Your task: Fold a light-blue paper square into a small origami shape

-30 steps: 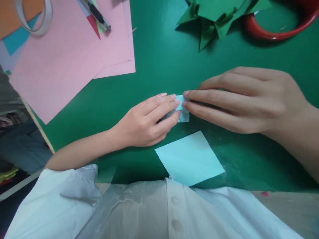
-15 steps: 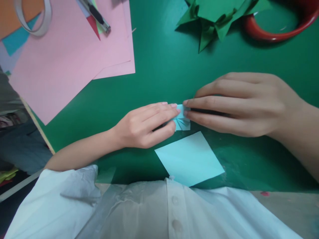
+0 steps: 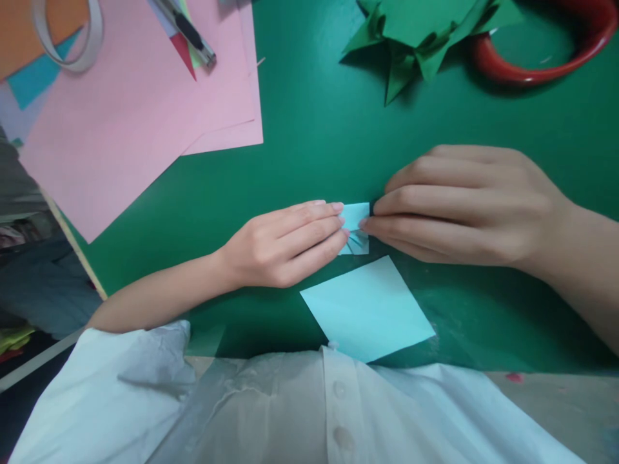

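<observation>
Cutter [image 3: 196,40], pink paper [image 3: 120,116] — red ring [image 3: 527,77]

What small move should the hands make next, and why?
I'd probably press the small folded paper flatter with the right hand: its fingertips are at one edge, the left hand's fingers cover the opposite side, and creases fan across the nearer part.

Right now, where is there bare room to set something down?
The green tabletop is bare between the pink sheets and green folded paper, between the pink sheets and left forearm, and right of the loose pale-blue sheet. Crowded: upper left, and where the left hand and right hand touch the small folded paper.
</observation>
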Available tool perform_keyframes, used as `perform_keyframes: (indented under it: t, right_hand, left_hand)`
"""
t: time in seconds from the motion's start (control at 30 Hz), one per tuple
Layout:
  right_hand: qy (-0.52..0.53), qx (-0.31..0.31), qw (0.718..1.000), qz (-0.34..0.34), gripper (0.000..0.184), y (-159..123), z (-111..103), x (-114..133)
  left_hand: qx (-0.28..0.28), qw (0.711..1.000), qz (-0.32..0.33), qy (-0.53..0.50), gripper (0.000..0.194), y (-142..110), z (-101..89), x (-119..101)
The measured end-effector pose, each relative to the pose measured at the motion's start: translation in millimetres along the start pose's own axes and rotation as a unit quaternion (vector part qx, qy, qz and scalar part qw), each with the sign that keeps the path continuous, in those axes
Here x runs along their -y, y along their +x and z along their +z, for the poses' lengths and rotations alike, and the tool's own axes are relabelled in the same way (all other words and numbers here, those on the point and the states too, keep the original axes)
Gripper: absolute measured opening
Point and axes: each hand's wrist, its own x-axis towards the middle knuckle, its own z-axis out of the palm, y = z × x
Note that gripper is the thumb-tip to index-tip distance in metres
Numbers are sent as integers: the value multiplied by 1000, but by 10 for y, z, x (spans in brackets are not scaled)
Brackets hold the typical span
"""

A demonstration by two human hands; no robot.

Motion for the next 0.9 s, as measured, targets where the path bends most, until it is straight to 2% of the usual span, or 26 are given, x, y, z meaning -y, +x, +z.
perform_keyframes:
  t: [0.17,0.3,0.5,0.7,0.9]
  right_hand:
    - [50,16,997,47,7,-18,16,-14]
    - [100,25,986,134,6,3,19,47]
    - [74,32,974,210,6,75,24,182]
    - [60,33,974,214,7,97,59,191]
    - [60,34,972,227,7,84,58,211]
  left_hand:
    - [-16,1000,-9,-7,12,-18,30,-17]
    - [-20,1000,-12,-10,12,-27,43,-26]
    - [-28,999,-14,-15,5,-29,44,-28]
    - [-10,1000,0,10,15,-9,21,-15]
    - [-21,999,12,37,11,12,27,-36]
